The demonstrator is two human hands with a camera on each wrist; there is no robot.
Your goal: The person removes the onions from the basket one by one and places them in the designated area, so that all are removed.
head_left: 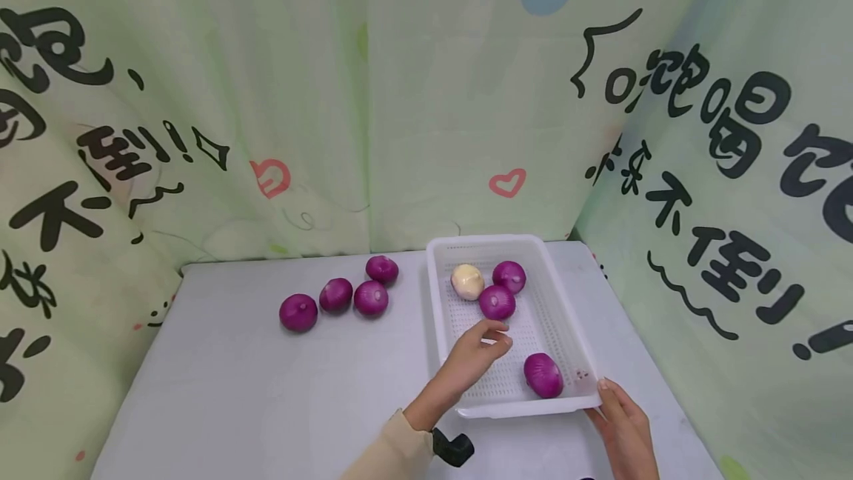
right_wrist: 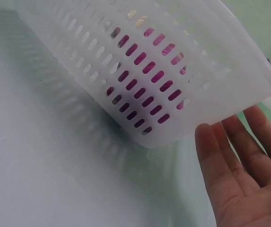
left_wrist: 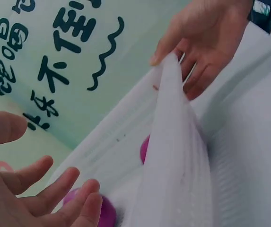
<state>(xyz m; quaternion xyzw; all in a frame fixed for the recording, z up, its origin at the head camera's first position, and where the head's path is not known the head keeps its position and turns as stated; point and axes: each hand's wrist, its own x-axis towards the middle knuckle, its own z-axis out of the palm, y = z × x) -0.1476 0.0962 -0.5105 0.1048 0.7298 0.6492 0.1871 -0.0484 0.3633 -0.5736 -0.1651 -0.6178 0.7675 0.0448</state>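
A white perforated plastic basket (head_left: 520, 410) holds one pale peeled onion (head_left: 467, 282) and three purple onions, two beside it at the far end and one purple onion (head_left: 543, 375) near the front right corner. Over the basket's left side reaches my left hand (head_left: 474, 356), its fingers spread and holding nothing, fingertips just in front of the middle purple onion (head_left: 497, 305). Whether they touch it I cannot tell. My right hand (head_left: 625, 424) grips the basket's near right corner, thumb on the rim and fingers beneath. Through the slots in the right wrist view a purple onion (right_wrist: 148, 68) shows.
Several purple onions (head_left: 371, 298) lie in a loose group on the white table (head_left: 233, 391), left of the basket. A printed green curtain (head_left: 433, 132) encloses the back and sides. A black strap piece (head_left: 453, 449) sits at my left wrist.
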